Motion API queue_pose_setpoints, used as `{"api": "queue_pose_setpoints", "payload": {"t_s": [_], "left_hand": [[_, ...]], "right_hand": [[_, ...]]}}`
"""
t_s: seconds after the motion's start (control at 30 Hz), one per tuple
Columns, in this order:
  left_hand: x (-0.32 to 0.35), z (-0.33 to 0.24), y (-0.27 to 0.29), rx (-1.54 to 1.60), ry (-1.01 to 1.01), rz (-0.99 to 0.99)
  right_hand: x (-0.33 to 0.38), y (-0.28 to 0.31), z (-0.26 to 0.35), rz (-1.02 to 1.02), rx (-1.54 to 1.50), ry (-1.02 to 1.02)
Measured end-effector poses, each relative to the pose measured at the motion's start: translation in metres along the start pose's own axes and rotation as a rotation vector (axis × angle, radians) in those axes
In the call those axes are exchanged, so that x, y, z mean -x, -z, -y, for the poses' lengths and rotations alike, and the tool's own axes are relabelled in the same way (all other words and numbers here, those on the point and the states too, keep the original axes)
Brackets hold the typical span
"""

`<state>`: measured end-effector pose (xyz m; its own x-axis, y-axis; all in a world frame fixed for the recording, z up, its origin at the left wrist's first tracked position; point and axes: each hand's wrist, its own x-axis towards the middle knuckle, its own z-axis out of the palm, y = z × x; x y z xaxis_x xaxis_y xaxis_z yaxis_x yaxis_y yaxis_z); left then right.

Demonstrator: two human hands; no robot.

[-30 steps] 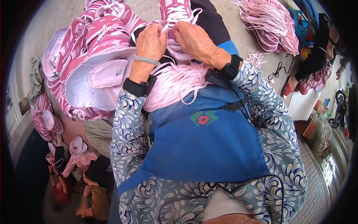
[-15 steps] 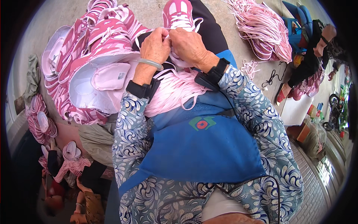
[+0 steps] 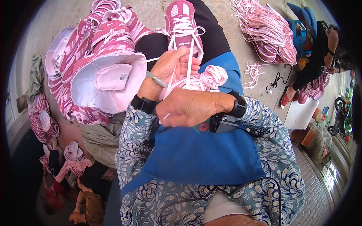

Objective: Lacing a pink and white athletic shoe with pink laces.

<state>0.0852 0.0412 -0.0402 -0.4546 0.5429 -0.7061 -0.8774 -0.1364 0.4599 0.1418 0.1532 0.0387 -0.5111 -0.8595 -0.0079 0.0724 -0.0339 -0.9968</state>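
A pink and white shoe upper (image 3: 184,28) with white laces lies toe away from me, over my lap. My left hand (image 3: 176,64) is at its near end, palm turned up and fingers loosely stretched, with a strand of lace crossing over them. Closer to my body, my right hand (image 3: 190,107) is closed in a fist on a white shoelace (image 3: 190,62) that runs down from the upper. A short bit of lace sticks out below the fist. Behind the right hand, a bundle of pale pink laces (image 3: 213,78) rests on my blue apron (image 3: 203,154).
Stacked pink shoe uppers (image 3: 113,41) lean at my left. A large heap of pink laces (image 3: 269,32) lies on the floor at the far right, with a few loose strands (image 3: 252,72) beside it. Other people sit at the right edge and lower left.
My right hand has drawn back from the shoe toward my body, pulling the lace. My left hand has come nearer and turned palm up, uncovering the upper's near end and the lace bundle.
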Motion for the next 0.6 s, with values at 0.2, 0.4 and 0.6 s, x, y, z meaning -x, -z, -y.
{"api": "queue_pose_setpoints", "payload": {"t_s": [0.2,0.4,0.6], "left_hand": [[0.014,0.018,-0.016,-0.609,-0.292,0.049],[0.041,0.024,-0.029,-0.524,-0.324,0.039],[0.037,0.036,-0.053,-0.713,-0.452,0.181]], "right_hand": [[0.033,0.014,-0.012,-0.227,-0.067,0.007],[0.061,0.047,-0.032,-0.798,-0.804,-0.521],[0.043,0.045,-0.055,-0.723,-0.892,-0.541]]}}
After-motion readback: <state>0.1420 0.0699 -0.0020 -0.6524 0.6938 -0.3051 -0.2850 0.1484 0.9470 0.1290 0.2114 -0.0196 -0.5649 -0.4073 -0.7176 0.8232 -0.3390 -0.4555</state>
